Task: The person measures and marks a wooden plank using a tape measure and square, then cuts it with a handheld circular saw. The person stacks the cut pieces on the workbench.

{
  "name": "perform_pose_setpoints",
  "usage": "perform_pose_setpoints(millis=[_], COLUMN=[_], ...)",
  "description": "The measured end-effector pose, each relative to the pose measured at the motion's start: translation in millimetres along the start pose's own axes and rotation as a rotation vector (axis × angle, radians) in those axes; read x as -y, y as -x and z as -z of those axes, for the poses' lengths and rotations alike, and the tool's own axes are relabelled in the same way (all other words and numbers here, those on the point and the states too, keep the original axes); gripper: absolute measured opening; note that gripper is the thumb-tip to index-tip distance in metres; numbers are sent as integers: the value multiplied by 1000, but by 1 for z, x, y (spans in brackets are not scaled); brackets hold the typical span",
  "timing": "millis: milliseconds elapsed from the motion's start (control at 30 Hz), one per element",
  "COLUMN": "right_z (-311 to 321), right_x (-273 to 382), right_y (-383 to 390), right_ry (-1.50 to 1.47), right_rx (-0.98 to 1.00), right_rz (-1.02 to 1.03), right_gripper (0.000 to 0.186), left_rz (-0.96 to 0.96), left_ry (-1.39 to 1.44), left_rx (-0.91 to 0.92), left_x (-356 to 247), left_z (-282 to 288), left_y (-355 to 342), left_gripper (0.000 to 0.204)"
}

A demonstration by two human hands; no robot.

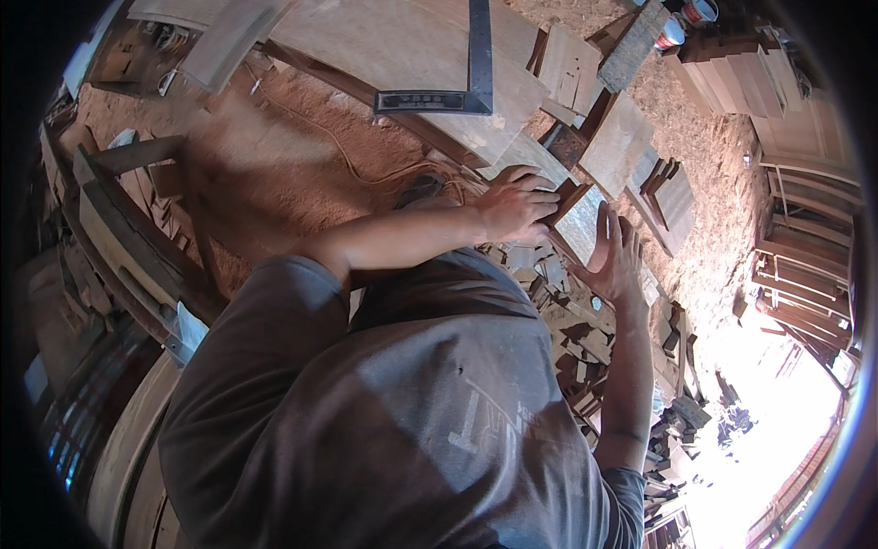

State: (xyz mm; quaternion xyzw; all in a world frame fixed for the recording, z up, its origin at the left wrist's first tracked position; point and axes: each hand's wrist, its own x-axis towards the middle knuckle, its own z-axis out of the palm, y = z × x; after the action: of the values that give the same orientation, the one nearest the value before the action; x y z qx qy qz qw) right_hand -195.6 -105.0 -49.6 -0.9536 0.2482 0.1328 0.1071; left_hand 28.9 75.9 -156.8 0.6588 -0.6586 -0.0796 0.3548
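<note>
My left hand (514,206) has its fingers curled against a small brown wood block (571,199) on a pale narrow board (518,157). Just to the right, my right hand (611,261) is open, fingers stretched upward and thumb out toward the board, beside the block. Whether the right fingertips touch the wood I cannot tell. Above my hands, a dark metal square (477,64) lies on a large light plank (347,32). Farther right are more short boards (613,146), some with dark wood pieces on them.
Piles of offcuts (576,334) lie below the board. A cord (366,177) runs over the reddish dirt floor (229,146). Curved timbers (128,229) lean at the left. Stacked wooden panels (805,274) line the right. White buckets (670,34) stand at the top right.
</note>
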Motion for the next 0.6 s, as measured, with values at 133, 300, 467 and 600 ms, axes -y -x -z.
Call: perform_pose_setpoints(millis=[133,300,467,600], right_z=[2,3,-7,-2], right_x=[5,8,-1,4], right_y=[-3,-4,-3,-2], right_ry=[-35,-25,-54,-43], right_rx=[26,36,-5,16], right_rz=[-54,-77,-46,-67], right_gripper=[135,132,133,133], left_rz=[10,13,-3,0], left_ry=[4,-6,-44,-43], left_rx=[27,33,-45,-12], left_x=[0,1,0,0], left_z=[1,1,-1,-2], left_y=[-1,0,0,1], left_gripper=[52,47,39,42])
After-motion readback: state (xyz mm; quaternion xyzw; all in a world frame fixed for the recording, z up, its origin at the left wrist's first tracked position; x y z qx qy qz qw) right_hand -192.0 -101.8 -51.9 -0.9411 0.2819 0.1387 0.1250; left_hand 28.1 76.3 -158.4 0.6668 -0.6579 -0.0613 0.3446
